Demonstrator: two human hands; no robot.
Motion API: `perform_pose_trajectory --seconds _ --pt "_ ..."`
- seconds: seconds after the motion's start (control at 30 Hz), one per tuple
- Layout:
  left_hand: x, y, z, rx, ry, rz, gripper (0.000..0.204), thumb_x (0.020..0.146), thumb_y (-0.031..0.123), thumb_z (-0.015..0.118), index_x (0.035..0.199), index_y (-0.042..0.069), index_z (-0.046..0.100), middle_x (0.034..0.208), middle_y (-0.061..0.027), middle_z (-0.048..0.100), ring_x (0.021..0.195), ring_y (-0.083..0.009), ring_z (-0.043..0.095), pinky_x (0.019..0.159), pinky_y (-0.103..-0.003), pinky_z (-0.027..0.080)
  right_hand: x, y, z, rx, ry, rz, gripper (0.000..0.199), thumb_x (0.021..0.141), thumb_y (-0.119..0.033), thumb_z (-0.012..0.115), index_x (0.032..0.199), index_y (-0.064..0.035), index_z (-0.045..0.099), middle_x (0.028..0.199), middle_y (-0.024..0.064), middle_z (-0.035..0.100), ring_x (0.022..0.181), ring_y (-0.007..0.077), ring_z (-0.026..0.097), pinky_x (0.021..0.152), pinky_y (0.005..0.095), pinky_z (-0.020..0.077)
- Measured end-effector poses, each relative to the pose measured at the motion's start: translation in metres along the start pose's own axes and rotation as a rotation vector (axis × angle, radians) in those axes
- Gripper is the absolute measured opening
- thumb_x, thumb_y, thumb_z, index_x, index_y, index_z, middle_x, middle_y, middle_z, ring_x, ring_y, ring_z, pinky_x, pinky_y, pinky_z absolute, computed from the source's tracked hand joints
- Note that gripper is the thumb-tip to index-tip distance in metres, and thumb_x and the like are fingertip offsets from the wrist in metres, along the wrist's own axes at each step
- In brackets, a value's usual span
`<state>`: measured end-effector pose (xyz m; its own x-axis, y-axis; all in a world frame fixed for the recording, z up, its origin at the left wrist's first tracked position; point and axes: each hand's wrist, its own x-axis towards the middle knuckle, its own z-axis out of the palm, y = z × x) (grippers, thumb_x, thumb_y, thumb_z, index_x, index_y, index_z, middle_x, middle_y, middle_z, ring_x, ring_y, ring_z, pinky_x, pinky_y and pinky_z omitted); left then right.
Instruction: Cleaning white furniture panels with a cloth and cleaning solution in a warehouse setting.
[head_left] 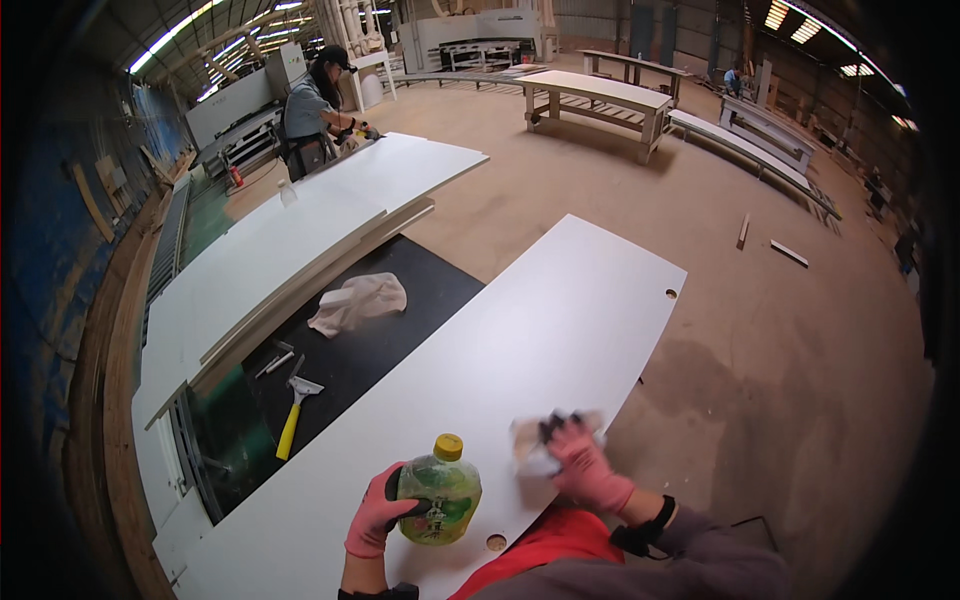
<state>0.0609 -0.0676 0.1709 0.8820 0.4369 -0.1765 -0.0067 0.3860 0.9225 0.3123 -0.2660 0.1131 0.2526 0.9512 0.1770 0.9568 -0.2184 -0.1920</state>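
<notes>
Gripped in my left hand [380, 512], which wears a pink glove with dark fingertips, is a clear plastic bottle [440, 497] with a yellow cap and a green label. It is held upright over the near part of a long white panel [500, 345]. On the panel's right edge my right hand [588, 468], gloved the same way, presses down a pale cloth [535, 445]; both are smeared by motion. One round hole [496, 542] lies near my body and another hole [671, 294] at the far right corner.
Left of the panel, a dark surface [420, 300] carries a crumpled cloth [365, 300] and a yellow-handled scraper [296, 412]. Beyond are stacked white panels [300, 235] with a small clear bottle [287, 193], where a co-worker [315, 115] bends. A workbench [597, 100] stands farther off.
</notes>
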Motion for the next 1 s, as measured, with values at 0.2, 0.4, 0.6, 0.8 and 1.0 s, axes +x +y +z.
perform_pose_trajectory --seconds 0.2,0.4,0.6,0.8,1.0 --pt "0.010 -0.009 0.009 -0.060 -0.003 -0.051 0.057 0.065 0.013 0.073 0.115 -0.005 0.052 0.106 -0.0105 0.060 0.099 -0.0194 0.058 0.090 -0.032 0.045 0.007 -0.018 0.026 0.066 -0.369 -0.163 0.065 0.072 -0.024 0.058 0.132 -0.0070 0.040 0.137 0.0198 0.036 0.129 0.0364 0.031 0.108 0.0510 0.0204" --pt "-0.001 -0.011 0.014 0.005 0.012 -0.068 0.050 0.066 0.008 0.071 0.111 -0.004 0.054 0.105 -0.0106 0.061 0.098 -0.0192 0.058 0.089 -0.032 0.045 0.047 0.088 0.047 -0.185 -0.176 0.389 0.063 0.080 -0.033 0.054 0.137 -0.0121 0.036 0.143 0.0167 0.030 0.134 0.0335 0.025 0.109 0.0500 0.0158" --pt "-0.010 -0.028 -0.004 0.485 0.184 -0.095 0.051 0.064 0.014 0.075 0.108 -0.003 0.057 0.097 -0.0094 0.064 0.090 -0.0172 0.060 0.083 -0.031 0.048 0.035 0.150 0.083 0.903 0.095 0.813 0.043 0.086 -0.036 0.053 0.113 -0.0033 0.057 0.105 0.0180 0.062 0.100 0.0273 0.059 0.090 0.0440 0.0437" --pt "0.021 -0.013 0.034 1.262 0.087 0.060 0.057 0.060 0.034 0.074 0.107 0.005 0.059 0.095 -0.0111 0.064 0.089 -0.0266 0.061 0.081 -0.037 0.047 -0.003 0.029 0.057 2.195 -0.084 0.901 0.038 0.089 -0.040 0.055 0.113 -0.0090 0.059 0.085 0.0012 0.066 0.066 0.0114 0.062 0.051 0.0281 0.0489" --pt "0.084 -0.024 0.055 1.824 -0.148 0.378 0.042 0.054 0.023 0.069 0.091 0.010 0.056 0.084 -0.0085 0.056 0.082 -0.0278 0.055 0.079 -0.039 0.041 -0.011 0.017 0.064 2.588 -0.132 0.844 0.041 0.090 -0.038 0.054 0.116 -0.0066 0.056 0.103 0.0061 0.066 0.089 0.0177 0.064 0.077 0.0320 0.0521"
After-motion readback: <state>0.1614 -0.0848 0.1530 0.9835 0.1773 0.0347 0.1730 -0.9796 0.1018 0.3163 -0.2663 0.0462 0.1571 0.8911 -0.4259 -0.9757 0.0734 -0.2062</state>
